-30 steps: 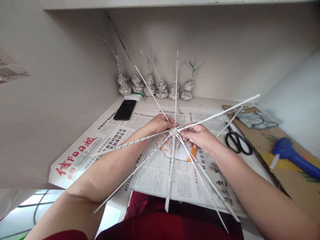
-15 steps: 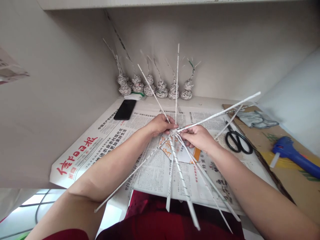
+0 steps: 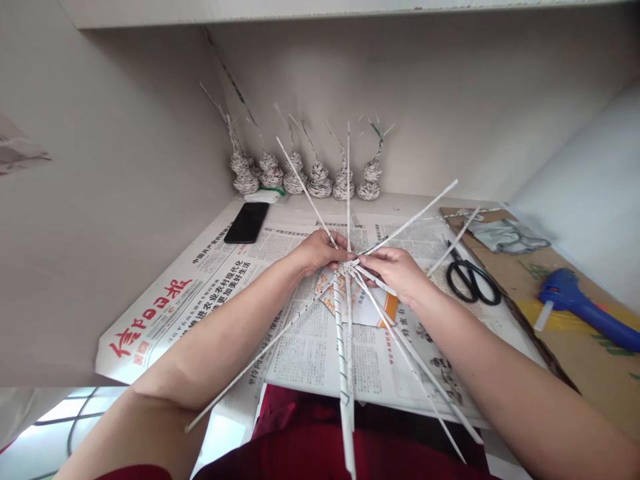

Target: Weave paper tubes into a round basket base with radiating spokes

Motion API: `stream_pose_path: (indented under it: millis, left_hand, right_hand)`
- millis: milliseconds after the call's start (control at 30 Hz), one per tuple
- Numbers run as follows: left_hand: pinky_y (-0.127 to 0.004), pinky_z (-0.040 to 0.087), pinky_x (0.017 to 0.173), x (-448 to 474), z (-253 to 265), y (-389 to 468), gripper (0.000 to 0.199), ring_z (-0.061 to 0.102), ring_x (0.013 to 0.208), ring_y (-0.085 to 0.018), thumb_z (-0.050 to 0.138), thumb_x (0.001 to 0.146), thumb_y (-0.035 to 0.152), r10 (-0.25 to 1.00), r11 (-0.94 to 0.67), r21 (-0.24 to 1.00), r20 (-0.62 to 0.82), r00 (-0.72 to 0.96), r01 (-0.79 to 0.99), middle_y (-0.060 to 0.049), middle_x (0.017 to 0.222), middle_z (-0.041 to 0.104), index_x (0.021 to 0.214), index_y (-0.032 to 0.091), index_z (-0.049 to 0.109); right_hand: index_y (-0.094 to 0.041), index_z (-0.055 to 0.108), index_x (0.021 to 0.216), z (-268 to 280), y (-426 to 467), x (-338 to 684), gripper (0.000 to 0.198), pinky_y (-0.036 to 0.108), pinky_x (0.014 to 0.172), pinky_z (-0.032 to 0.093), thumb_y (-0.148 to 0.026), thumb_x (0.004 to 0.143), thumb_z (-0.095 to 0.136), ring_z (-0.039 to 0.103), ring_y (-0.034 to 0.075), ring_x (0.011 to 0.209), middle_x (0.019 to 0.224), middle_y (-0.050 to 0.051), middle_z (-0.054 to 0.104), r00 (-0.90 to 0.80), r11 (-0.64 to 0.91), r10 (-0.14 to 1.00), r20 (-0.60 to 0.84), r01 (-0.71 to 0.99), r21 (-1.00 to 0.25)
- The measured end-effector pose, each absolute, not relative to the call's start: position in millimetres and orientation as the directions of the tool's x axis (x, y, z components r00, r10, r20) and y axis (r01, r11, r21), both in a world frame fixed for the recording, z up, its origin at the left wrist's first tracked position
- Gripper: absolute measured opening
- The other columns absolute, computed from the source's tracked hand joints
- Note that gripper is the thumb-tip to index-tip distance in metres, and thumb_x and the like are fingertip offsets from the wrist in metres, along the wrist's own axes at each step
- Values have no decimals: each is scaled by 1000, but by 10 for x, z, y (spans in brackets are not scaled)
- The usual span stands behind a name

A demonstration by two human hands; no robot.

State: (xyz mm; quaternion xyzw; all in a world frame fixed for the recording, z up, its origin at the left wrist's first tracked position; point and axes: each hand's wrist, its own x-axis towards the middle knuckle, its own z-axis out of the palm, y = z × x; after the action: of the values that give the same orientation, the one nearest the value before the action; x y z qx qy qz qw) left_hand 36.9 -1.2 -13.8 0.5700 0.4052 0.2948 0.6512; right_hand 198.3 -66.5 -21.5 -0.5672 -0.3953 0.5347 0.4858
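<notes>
Several rolled newspaper sticks spread out like spokes from a small woven centre, held above the tabletop. My left hand pinches the left side of that centre, thumb on top. On the right side, my right hand is closed on a paper stick close to where it joins the weave. The fingers of both hands are partly hidden under the sticks. Beneath the centre lies an orange and white printed card.
Newspaper covers the tabletop. Black scissors and a blue glue gun lie to the right, the gun on cardboard beside a grey cloth. A phone lies left, and several woven paper gourds line the back wall.
The stick at my right hand has swung up and leftward, and a short end now points down to the right below that hand. Two near sticks have come closer together.
</notes>
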Motion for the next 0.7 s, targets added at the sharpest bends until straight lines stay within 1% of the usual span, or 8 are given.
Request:
stream_pose_path:
  millis: [100,200,300,400,467,600,700]
  left_hand:
    - [-16,36,39,363,-136,-2,35,50,43,-4,86,51,22,825,214,973,-224,519,80,1,60,62,76,10,65]
    - [-16,33,37,360,-144,2,40,47,42,-4,88,48,27,816,252,963,-266,512,98,2,57,60,73,10,63]
    - [-16,31,36,366,-151,-9,42,45,42,-4,89,44,29,823,223,964,-264,502,142,3,54,57,69,12,60]
    - [-17,30,36,377,-148,-31,40,42,41,-4,89,45,29,837,174,967,-244,490,184,5,50,54,65,13,58]
    - [-17,30,37,384,-144,-41,38,40,39,-4,87,47,27,843,160,967,-239,482,200,6,47,51,64,14,56]
    - [-18,29,37,392,-135,-41,31,40,39,-4,84,52,24,854,150,966,-234,465,210,6,47,51,63,14,56]
    - [-18,28,37,393,-125,-40,31,40,39,-5,83,51,24,850,155,967,-234,472,199,6,48,51,63,14,56]
  right_hand:
    - [-14,60,64,-195,-661,1976,18,22,37,44,-22,60,76,54,11,42,55,0,62,124,-201,969,-215,-118,-973]
    - [-15,59,64,-185,-656,1984,20,22,35,41,-23,58,77,52,11,41,55,0,62,117,-183,973,-201,-148,-972]
    - [-16,58,65,-174,-660,1983,19,22,35,41,-23,60,75,52,11,41,53,-1,61,115,-190,972,-207,-143,-971]
    - [-16,57,63,-140,-671,1967,17,22,36,43,-20,63,74,53,11,41,51,-2,59,126,-208,967,-223,-124,-970]
    - [-16,57,64,-108,-674,1962,16,22,38,46,-17,65,72,56,12,43,54,-1,61,137,-236,958,-252,-125,-964]
    - [-16,57,73,-71,-641,2008,12,22,48,54,-9,72,66,64,13,54,63,1,66,225,-262,927,-302,-192,-946]
    - [-17,54,77,-80,-591,2089,9,22,50,56,-10,79,61,66,13,55,63,1,65,287,-245,908,-306,-227,-942]
